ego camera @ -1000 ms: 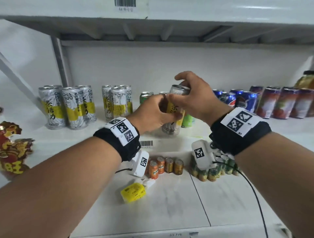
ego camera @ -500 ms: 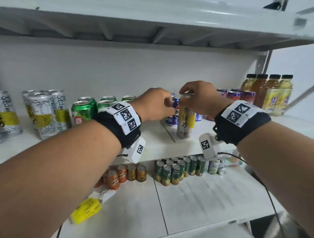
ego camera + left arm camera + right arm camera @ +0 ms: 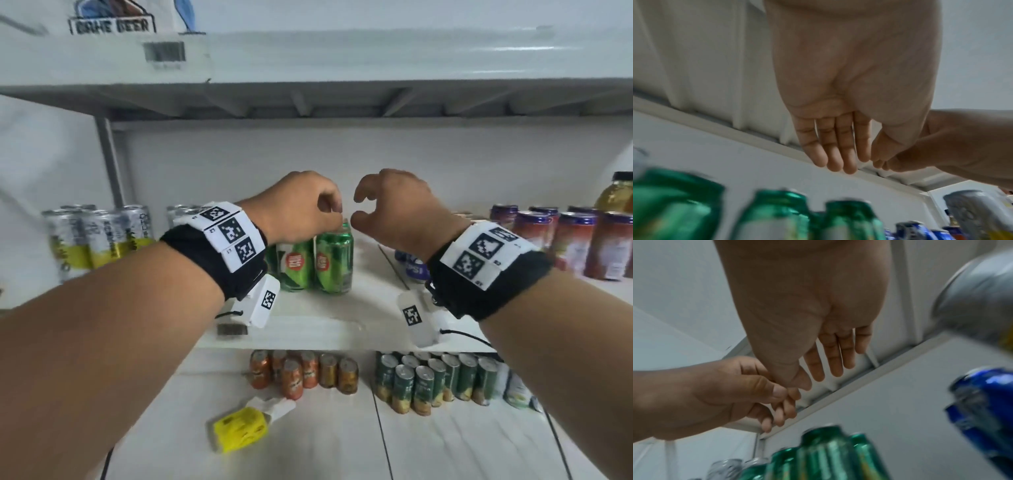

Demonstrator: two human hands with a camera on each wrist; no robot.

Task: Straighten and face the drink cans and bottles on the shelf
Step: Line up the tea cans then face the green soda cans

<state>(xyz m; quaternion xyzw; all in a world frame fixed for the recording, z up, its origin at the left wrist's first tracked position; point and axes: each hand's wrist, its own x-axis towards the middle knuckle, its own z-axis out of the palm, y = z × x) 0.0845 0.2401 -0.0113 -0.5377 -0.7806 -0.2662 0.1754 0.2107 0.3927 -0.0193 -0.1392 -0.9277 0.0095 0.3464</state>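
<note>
Tall can let go, both hands now over the green cans

The tall silver-and-yellow can (image 3: pixel 972 211) that both hands carried a moment ago now stands released beside the blue cans (image 3: pixel 414 270), right of the shelf (image 3: pixel 342 308) middle, so that move looks finished and the green cans (image 3: pixel 334 262) seem next. The left hand (image 3: pixel 301 205) hangs loosely curled and empty just over the front right one; I cannot tell if it touches. The right hand (image 3: pixel 394 205) is slack, fingers spread, holding nothing. I count three green cans, about five silver-and-yellow cans (image 3: pixel 99 236) toward the left edge, at least four red cans (image 3: pixel 568 240) and one juice bottle (image 3: pixel 616 195) toward the right edge. On the shelf below there are six orange cans (image 3: pixel 310 371).
</note>
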